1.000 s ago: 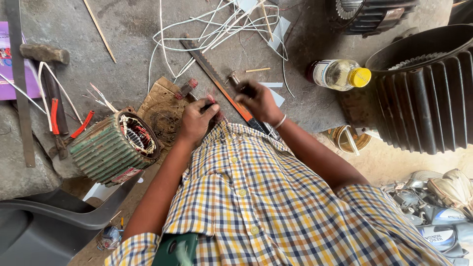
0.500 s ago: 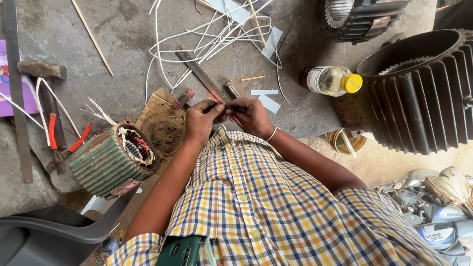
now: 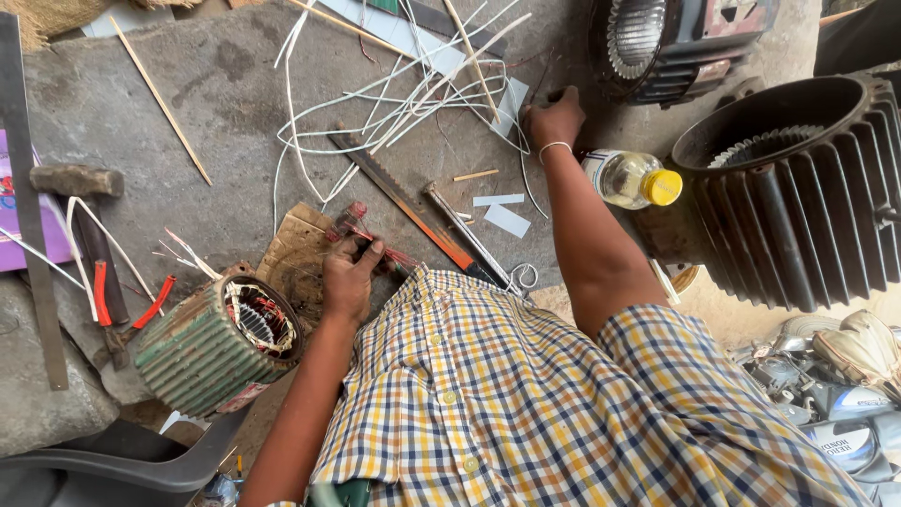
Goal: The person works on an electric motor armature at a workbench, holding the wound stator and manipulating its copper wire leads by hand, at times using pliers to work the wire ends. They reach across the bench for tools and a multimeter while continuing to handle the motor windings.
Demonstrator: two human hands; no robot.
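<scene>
Beside green motor (image 3: pixel 211 349): left hand (image 3: pixel 349 277) closed around red-handled tool (image 3: pixel 361 230). Well beyond motor: right hand (image 3: pixel 554 117) pinching white wires (image 3: pixel 413 99), bottle (image 3: pixel 631 178) just beside.

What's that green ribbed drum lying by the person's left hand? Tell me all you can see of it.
The green drum looks like a small motor stator: a stubby metal cylinder with worn green fins running along its outside. It lies on its side on the grey floor, its open end turned up and to the right. Inside sit a ring of pale slots and reddish copper-coloured windings. White wires stick out beside its rim. The left hand rests just right of it, not touching. A dark plastic seat edge lies below it.
</scene>
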